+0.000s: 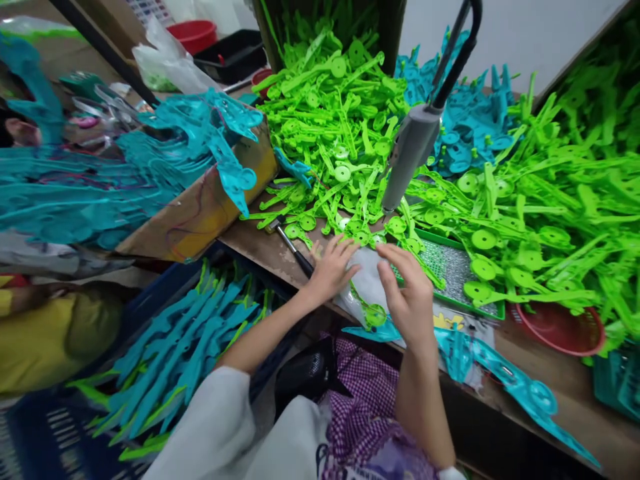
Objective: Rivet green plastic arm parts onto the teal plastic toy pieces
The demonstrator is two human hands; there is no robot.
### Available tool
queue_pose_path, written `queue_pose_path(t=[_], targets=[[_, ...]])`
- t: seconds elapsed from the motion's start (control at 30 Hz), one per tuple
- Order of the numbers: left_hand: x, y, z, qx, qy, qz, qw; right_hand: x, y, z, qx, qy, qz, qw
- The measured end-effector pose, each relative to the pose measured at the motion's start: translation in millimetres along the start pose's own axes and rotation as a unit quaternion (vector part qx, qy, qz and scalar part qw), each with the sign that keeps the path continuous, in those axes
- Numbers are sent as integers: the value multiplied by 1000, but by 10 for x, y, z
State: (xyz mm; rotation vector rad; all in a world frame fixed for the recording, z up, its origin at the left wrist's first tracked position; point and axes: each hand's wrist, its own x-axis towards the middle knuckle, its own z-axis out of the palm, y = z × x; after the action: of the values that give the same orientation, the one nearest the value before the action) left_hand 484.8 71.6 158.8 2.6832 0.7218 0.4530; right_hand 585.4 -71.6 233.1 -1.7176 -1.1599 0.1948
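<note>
My left hand (pixel 333 268) is flat with its fingers spread, reaching to the near edge of the lime-green plastic parts (pixel 345 133). It shows nothing in its grasp. My right hand (pixel 411 293) is raised to the right of it, thumb and fingers apart, with no held thing visible. Between the two hands lie a clear plastic bag (pixel 367 270) and a green part with a round end (pixel 374 315). Just above the hands hangs a grey electric screwdriver (pixel 413 153). A hammer (pixel 294 247) lies left of my left hand.
A green tray of small metal screws (pixel 453 273) sits right of my right hand. Along the table edge lies a long blue plastic part (pixel 500 373), near a red basket (pixel 560 330). A cardboard box (pixel 200 213) of blue parts and a blue crate (pixel 45 433) stand left.
</note>
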Motion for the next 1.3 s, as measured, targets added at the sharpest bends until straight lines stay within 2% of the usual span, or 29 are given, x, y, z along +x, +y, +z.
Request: queue_pose_path(t=[0.1,0.2,0.3,0.4,0.47,0.57,0.63,0.73,0.8,0.87,0.93,1.03,1.1,1.17,1.23,1.3], targets=[[438,10,110,34,-21,16,999,-70,76,-29,27,-19,3,999],[683,-37,173,22,-49,24,998,-431,232,-127,10,-65,40,997],[676,-50,121,-53,-15,-6,998,-696,242,-211,9,-77,75,994],[557,7,6,-208,47,-64,975,-610,195,-103,36,-51,68,996],[468,61,-64,-362,73,-99,924,-431,233,62,33,-38,58,997],[288,148,-138,-571,77,-154,802,-234,342,273,4,-45,47,998],[107,216,-166,-649,53,-179,738,-227,376,324,-9,-47,33,998],[-237,326,-173,-705,13,-210,677,-353,355,287,-20,-78,-11,997],[-465,378,-158,-718,-10,-227,658,-460,335,232,-28,-99,-38,994],[-656,396,-143,-709,-28,-217,670,-548,332,163,-31,-110,-61,992],[-797,378,-145,-679,-33,-179,711,-611,342,71,-19,-131,-76,988],[-925,320,-191,-623,-38,-100,775,-674,369,-113,6,-206,-85,975],[-965,286,-229,-617,-60,-69,782,-697,391,-238,13,-262,-90,961],[-976,264,-243,-605,-74,-77,789,-693,417,-335,19,-310,-89,946],[-964,250,-223,-538,-44,-108,835,-655,451,-390,24,-351,-70,934],[-938,237,-178,-428,21,-112,897,-594,489,-406,28,-383,-50,922]])
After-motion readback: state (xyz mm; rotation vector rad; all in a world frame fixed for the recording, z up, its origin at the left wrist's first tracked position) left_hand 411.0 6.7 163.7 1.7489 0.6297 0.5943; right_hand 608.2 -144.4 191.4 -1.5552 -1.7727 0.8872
